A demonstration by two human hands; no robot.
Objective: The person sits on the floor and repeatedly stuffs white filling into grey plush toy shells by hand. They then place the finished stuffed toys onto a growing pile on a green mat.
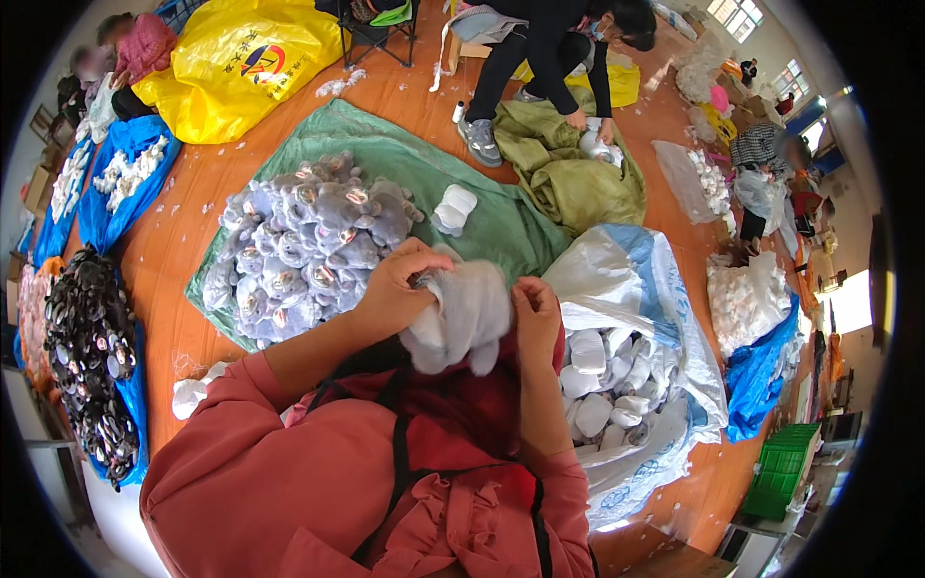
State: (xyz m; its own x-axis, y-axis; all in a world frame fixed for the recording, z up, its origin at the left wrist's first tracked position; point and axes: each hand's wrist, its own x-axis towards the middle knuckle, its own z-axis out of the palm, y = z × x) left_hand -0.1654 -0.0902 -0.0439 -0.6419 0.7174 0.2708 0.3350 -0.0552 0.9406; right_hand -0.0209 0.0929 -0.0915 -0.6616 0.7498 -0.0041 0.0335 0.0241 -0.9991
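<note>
at the far left, find dark toys (pixel 92 352) heaped up by a blue sheet (pixel 138 424). up top, spot a big yellow bag (pixel 217 111) spread on the floor (pixel 164 318).

next, see gray toys (pixel 299 236) piled on the green cloth (pixel 506 217), close to its left edge. look in front of the pile for the left hand (pixel 403 284), curled and closed round the left side of a soft gray toy (pixel 467 313). held up in the air, above the red apron (pixel 472 424), between both hands. behind it, see a small toy (pixel 453 210) lying alone, between the pile and the cloth's right corner.

now see the right hand (pixel 537 313), fingers bent and nearly together, by the toy's top right side. cannot tell if touching it or pinching something thin.

to do well here, best keep the left hold snug but not squashy. turn the toy to face the right fingers. work in small bits and tug gently, so as not to tear it.

further right, see an open white bag (pixel 597 260) full of white stuffed bits (pixel 631 376), then a green crate (pixel 782 472) near the bottom.
</note>
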